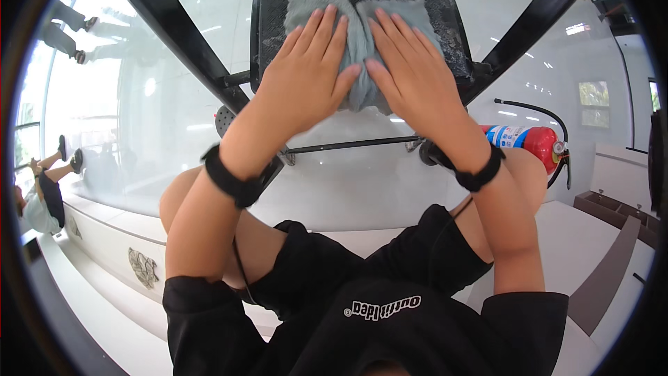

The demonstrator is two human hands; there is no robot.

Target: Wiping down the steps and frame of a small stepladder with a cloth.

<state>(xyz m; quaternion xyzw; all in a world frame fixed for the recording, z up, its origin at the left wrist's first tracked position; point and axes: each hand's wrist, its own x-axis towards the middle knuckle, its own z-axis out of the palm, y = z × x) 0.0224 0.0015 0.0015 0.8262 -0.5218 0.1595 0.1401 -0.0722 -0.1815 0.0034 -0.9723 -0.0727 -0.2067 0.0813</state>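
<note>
A grey-blue cloth (pixel 359 86) is spread on a black textured platform (pixel 269 15) with a raised rim, held between black frame legs. My left hand (pixel 308 75) lies palm down on the cloth's left half, its fingers spread. On the right half my right hand (pixel 417 70) rests the same way, angled toward the middle. Between my hands the cloth bunches into a ridge, and its near edge hangs over the platform's front. Pale scuffs or dust mark the platform's surface beside the cloth. The palms and the cloth under them are hidden.
Thick black frame legs (pixel 177 26) flank the platform; a thin black crossbar (pixel 355 144) runs below. A red fire extinguisher (pixel 540 143) with a black hose lies near my right knee. At left, a crumpled rag (pixel 142 268) is on a white surface, and a person (pixel 47 198) sits farther off.
</note>
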